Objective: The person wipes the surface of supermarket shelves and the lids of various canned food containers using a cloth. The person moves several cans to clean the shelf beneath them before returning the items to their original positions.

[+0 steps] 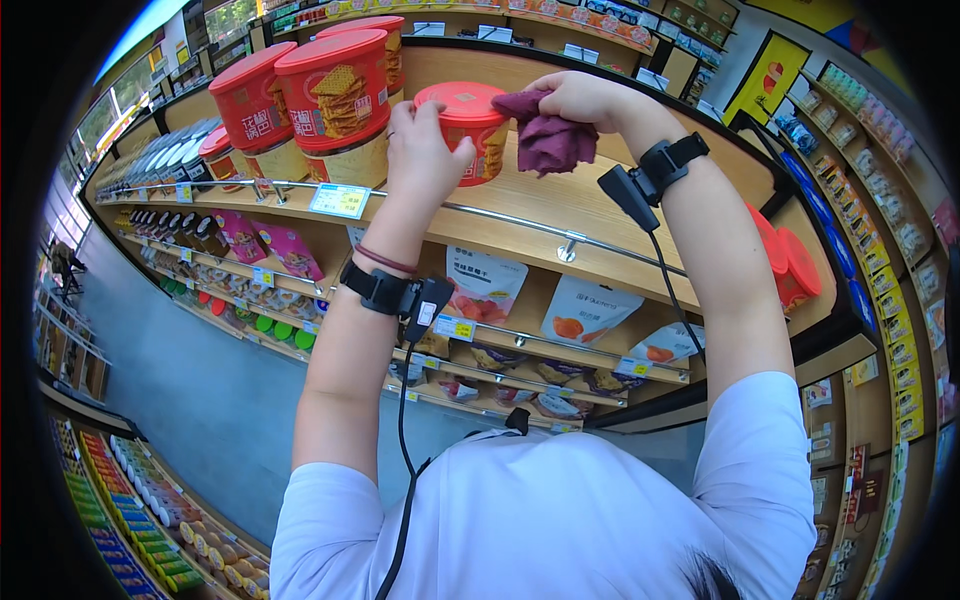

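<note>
My left hand (426, 154) grips the left side of a red-lidded snack tub (480, 161) on the top wooden shelf (547, 206). A crumpled purple cloth (551, 142) hangs from my right hand (574, 97), just right of the tub, with its edge touching the lid. To the left, large red snack tubs (330, 94) stand stacked on others with yellowish lower parts. The underside of the held tub is partly hidden, so I cannot tell whether it rests on the shelf.
A metal rail (570, 240) runs along the shelf's front edge, with a price tag (339, 200) on it. Lower shelves hold snack pouches (589, 309) and jars (199, 232). More red tubs (795, 262) lie at the right. Black cables (405, 420) hang from both wrist-worn devices.
</note>
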`<state>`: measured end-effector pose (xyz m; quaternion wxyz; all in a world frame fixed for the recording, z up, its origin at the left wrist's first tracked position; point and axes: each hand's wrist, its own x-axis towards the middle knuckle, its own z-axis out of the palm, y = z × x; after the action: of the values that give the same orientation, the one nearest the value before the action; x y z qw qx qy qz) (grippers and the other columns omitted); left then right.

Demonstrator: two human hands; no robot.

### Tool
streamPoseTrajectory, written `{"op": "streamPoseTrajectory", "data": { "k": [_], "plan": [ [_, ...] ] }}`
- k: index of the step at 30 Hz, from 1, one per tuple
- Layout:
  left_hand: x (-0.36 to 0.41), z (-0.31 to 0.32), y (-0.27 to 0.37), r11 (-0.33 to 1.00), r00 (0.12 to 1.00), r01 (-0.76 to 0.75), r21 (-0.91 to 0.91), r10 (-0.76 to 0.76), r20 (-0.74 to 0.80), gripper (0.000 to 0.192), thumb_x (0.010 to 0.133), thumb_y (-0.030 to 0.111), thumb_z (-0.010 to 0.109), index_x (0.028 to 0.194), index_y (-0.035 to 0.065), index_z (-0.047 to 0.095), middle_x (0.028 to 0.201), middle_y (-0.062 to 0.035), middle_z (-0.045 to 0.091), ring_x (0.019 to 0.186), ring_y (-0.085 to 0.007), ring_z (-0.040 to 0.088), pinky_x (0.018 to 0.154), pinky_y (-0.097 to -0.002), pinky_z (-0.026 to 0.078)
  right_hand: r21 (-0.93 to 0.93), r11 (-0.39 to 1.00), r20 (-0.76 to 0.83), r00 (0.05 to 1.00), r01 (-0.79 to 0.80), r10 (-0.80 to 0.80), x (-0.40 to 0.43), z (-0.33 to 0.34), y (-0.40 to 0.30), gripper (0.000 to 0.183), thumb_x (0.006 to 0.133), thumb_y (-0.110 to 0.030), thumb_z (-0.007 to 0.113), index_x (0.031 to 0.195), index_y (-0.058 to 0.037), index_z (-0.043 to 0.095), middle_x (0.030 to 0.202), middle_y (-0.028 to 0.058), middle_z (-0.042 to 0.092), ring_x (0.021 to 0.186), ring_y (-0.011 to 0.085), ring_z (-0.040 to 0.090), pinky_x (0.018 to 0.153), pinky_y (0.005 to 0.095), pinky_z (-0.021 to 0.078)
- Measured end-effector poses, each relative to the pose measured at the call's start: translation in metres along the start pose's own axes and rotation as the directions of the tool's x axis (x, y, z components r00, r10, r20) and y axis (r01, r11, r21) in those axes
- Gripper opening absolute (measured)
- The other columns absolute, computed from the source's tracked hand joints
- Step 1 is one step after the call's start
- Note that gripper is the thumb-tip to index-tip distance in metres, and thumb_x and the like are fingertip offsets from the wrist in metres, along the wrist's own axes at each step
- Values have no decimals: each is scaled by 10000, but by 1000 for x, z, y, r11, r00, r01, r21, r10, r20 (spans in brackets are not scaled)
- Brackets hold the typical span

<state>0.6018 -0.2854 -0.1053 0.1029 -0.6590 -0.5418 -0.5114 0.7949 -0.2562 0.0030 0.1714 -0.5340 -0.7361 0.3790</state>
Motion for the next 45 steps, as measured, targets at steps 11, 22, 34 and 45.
{"op": "streamPoseTrajectory", "data": {
  "k": [11,22,34,45],
  "plan": [
    [-8,9,5,907,935,-334,257,284,213,497,742,242,668,1186,100,494,1239,-133,485,1204,-292,426,994,-531,300,-374,914,-36,987,-159,156,28,15,69,467,894,-390,475,1327,-219,439,1101,83,608,897,262,617,720,383,514],
    [-15,5,3,958,948,-286,34,277,158,416,731,219,682,1098,67,558,1234,-152,479,1162,-320,442,918,-431,383,-270,866,-29,903,-420,428,9,-26,107,400,923,-303,339,1305,-288,455,1045,29,580,733,151,513,663,331,430],
    [-11,8,-6,997,787,12,-77,39,615,303,820,260,571,1018,33,603,971,-189,635,934,-318,605,815,-391,475,-162,779,-167,795,-606,583,-23,-19,106,249,875,-230,429,799,-85,617,692,66,639,542,194,591,505,341,469],
    [-2,2,7,1000,719,22,-15,-5,695,380,834,358,568,966,6,623,930,-197,643,895,-322,613,798,-387,470,-360,924,257,939,-126,228,-95,32,71,338,863,-188,386,1052,-45,627,940,87,659,715,165,627,709,282,504]
  ]
}}
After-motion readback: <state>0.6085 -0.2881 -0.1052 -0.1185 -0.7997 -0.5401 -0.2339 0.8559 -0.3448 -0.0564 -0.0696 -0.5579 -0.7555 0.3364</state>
